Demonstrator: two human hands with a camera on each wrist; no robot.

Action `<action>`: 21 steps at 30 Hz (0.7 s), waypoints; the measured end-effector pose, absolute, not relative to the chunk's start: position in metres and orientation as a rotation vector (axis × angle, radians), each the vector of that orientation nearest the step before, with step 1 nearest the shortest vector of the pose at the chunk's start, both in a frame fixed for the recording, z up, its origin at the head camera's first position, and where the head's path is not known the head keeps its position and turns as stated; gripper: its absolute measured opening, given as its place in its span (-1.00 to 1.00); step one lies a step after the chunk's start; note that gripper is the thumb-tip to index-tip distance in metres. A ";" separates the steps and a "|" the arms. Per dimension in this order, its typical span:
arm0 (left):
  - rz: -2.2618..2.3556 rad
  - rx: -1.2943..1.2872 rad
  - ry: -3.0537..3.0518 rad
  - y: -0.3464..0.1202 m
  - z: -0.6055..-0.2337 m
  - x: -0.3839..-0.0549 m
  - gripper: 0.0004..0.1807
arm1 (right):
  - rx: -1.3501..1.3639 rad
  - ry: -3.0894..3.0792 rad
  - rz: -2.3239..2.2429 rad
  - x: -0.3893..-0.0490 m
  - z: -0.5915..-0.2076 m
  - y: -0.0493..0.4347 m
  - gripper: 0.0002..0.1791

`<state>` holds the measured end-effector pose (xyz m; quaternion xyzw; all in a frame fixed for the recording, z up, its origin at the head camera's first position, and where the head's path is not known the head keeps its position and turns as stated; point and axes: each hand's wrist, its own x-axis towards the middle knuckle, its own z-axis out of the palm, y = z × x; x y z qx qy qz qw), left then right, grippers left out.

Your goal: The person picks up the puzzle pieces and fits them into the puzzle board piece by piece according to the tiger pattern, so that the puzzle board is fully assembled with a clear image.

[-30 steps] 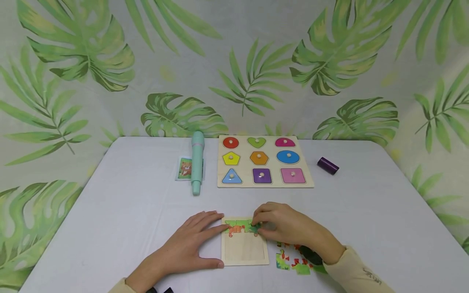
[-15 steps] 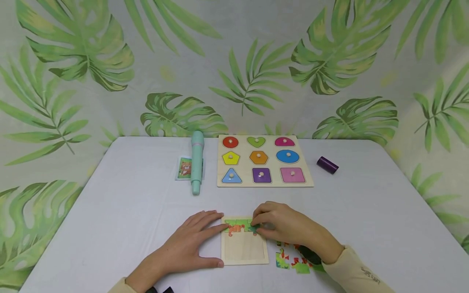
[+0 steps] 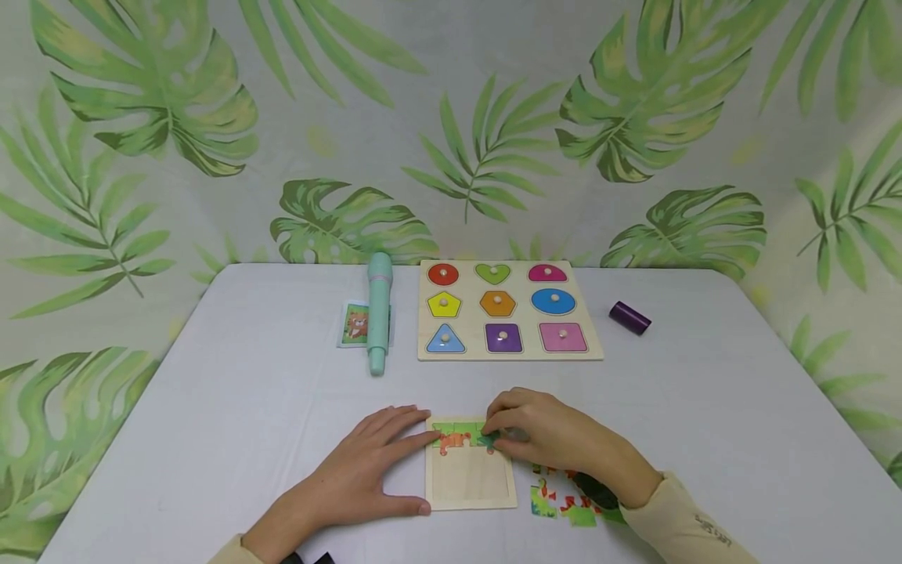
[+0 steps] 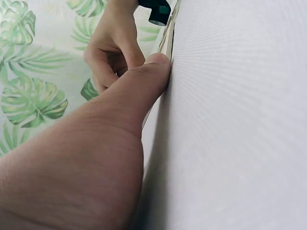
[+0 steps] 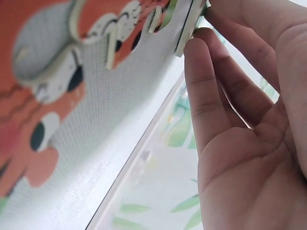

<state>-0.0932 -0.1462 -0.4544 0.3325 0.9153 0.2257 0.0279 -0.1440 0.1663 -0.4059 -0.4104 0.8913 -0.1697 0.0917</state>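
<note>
A small square wooden puzzle tray [image 3: 468, 479] lies near the front of the table, its lower part bare wood. Along its top edge sit joined green and orange puzzle pieces [image 3: 454, 433]. My left hand [image 3: 352, 474] rests flat at the tray's left side, fingers extended, with a fingertip on the leftmost piece and the thumb against the lower left edge. At the tray's upper right corner my right hand [image 3: 546, 427] pinches a dark green puzzle piece [image 3: 488, 442], partly covered by its fingers. In the left wrist view the left thumb [image 4: 153, 67] touches the tray's edge.
Loose puzzle pieces [image 3: 581, 515] lie under my right wrist; one orange piece [image 5: 43, 165] shows close up in the right wrist view. Farther back are a knobbed shape board [image 3: 468, 315], a mint-green tube [image 3: 379, 313] across a picture card [image 3: 355, 323], and a purple cylinder [image 3: 630, 318].
Very little differs. The piece under my right fingertips has shifted slightly left along the top row. My left hand holds its place on the tray.
</note>
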 end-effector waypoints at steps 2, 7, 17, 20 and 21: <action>0.694 1.035 2.829 -0.147 -0.454 -0.093 -0.05 | -1.218 2.643 -0.499 -0.144 -0.406 0.167 -0.80; 0.695 1.035 2.828 -0.146 -0.454 -0.093 -0.05 | -1.235 2.634 -0.491 -0.145 -0.403 0.168 -0.77; 0.697 0.977 2.787 -0.144 -0.454 -0.094 -0.06 | -1.236 2.642 -0.490 -0.146 -0.399 0.174 -0.77; 0.693 0.980 2.790 -0.144 -0.454 -0.094 -0.06 | -1.257 2.653 -0.501 -0.147 -0.397 0.177 -0.78; 0.690 0.981 2.793 -0.144 -0.454 -0.094 -0.06 | -1.266 2.658 -0.505 -0.147 -0.396 0.178 -0.78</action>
